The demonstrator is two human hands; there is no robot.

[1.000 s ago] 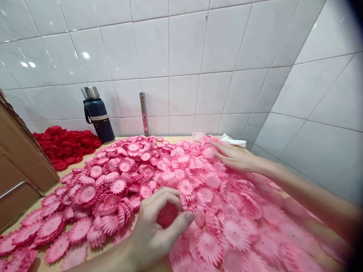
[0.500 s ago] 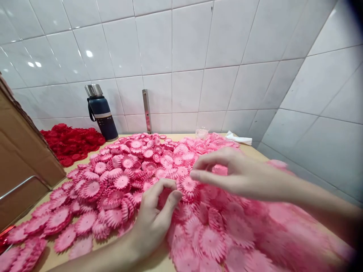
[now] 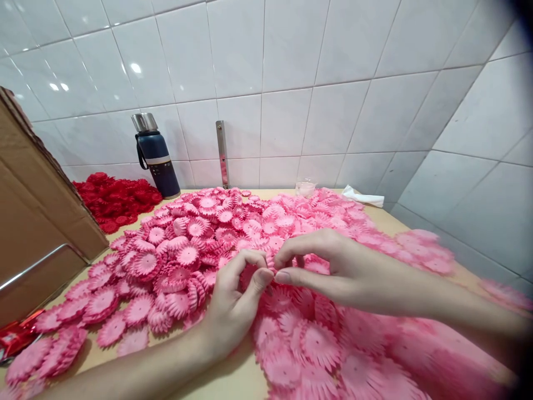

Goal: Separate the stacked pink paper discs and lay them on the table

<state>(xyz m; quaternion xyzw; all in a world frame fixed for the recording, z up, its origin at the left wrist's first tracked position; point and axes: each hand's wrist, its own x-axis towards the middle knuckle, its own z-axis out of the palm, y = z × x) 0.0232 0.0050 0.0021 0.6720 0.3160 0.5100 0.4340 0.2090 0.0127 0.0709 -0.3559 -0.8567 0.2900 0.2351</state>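
Observation:
My left hand [image 3: 237, 305] is closed in a pinch, thumb against index finger, above the heap of pink scallop-edged flower discs [image 3: 187, 255]. My right hand [image 3: 337, 264] comes in from the right, its thumb and index finger pinched as well. The fingertips of both hands meet or nearly meet in the middle. Whatever lies between them is too small or too hidden to name. Under and around the hands, layered pink discs with small dark centre holes [image 3: 318, 344] cover much of the table [image 3: 233, 380].
A dark blue bottle [image 3: 160, 166] with a steel cap stands by the tiled wall [image 3: 287, 44], beside a red petal pile [image 3: 112, 200]. A cardboard box [image 3: 41, 205] rises at left, near a shiny red wrapper [image 3: 19, 336]. A small clear cup [image 3: 306, 188] and white tissue [image 3: 362, 197] lie behind.
My right hand has moved left and slightly down, bringing its fingertips to those of my left hand. Its thumb and index finger have closed together. The camera view has shifted a little.

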